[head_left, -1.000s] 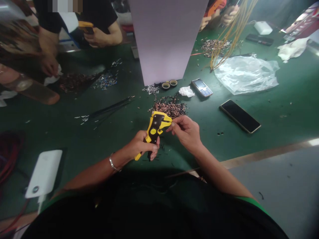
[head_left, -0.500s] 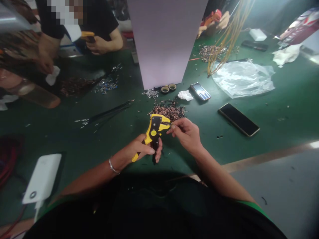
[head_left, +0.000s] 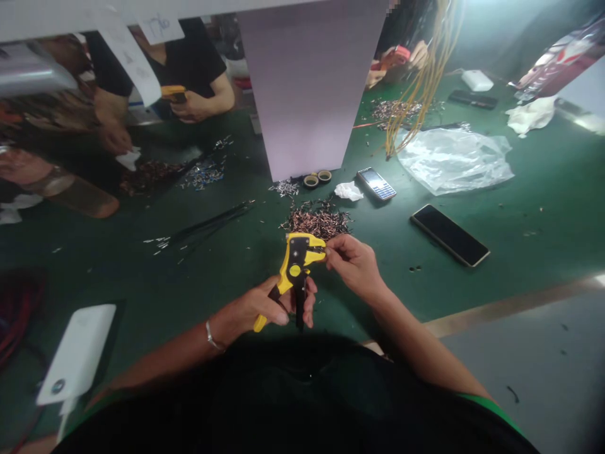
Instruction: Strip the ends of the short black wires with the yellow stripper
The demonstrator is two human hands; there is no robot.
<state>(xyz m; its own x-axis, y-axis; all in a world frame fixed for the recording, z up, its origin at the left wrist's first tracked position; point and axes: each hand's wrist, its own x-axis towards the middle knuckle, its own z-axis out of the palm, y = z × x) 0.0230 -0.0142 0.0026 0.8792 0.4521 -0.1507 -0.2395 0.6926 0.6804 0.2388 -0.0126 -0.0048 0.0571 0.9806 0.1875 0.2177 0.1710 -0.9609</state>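
My left hand is wrapped round the handles of a yellow and black wire stripper, whose jaws point right. At the jaw tips, the thumb and fingers of my right hand are pinched together on a thin dark wire, mostly hidden by the fingers and jaws. Just behind the tool lies a pile of short black wires with copper-coloured ends. A bundle of longer black wires with silvery tips lies to the left.
A pale panel rises beyond the pile, with two tape rolls at its foot. To the right are a keypad phone, a smartphone and a plastic bag. A white power bank lies left. Co-workers' hands work across the table.
The camera view has tilted up, so everything sits lower. Both my hands keep their hold at the wire stripper. The co-worker's hand with white paper at far left has shifted right.
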